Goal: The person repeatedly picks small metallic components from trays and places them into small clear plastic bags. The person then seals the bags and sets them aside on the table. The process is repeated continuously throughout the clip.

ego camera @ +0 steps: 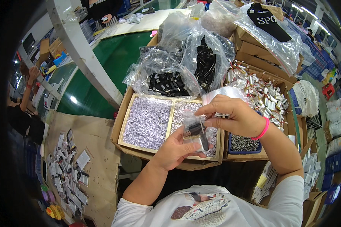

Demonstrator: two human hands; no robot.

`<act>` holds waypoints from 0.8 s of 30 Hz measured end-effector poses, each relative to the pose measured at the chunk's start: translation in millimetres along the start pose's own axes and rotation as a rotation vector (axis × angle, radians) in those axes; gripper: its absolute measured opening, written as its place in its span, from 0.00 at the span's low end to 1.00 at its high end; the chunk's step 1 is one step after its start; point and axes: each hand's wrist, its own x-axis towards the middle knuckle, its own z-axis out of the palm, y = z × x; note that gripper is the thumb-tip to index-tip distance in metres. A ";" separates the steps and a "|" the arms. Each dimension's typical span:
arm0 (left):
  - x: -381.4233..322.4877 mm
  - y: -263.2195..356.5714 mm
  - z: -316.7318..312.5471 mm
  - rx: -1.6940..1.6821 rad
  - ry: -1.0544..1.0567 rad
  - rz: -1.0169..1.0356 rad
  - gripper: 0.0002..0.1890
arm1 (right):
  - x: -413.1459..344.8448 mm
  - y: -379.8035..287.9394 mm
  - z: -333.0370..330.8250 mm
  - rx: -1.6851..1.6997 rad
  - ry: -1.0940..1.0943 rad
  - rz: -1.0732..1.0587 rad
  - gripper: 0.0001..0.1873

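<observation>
My left hand [177, 149] holds a small clear plastic bag [191, 127] with a black piece with a metal USB plug and a silvery part in it. Over the bag's top is my right hand [230, 116], its thumb and forefinger around a thin metal-ended piece [201, 123] by the opening. Beneath both hands lies a divided wooden tray [170, 127] of small white pieces. Right of it, a blue bin [244, 152] holds small screws. Behind the tray an open plastic bag contains black USB parts [167, 83]; another holds thin black pieces [206, 62].
Wired silver battery-like cells [268, 96] fill a carton at right. Filled small bags [69, 173] are piled on a brown board [102, 142] at left. A grey metal post [85, 54] stands by a green conveyor belt [116, 51]. Other people are at the left and top.
</observation>
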 end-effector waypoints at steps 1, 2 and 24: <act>0.7 -0.6 0.1 0.013 -0.004 -0.031 0.29 | 2.6 -0.8 -2.8 0.003 -0.003 -0.036 0.12; 1.2 -0.5 -0.4 0.029 -0.011 -0.063 0.32 | 5.0 -1.9 -5.2 0.025 -0.023 -0.056 0.10; -24.1 4.1 -22.1 0.133 0.265 0.147 0.14 | -51.1 7.3 -44.7 -0.362 -0.182 0.333 0.08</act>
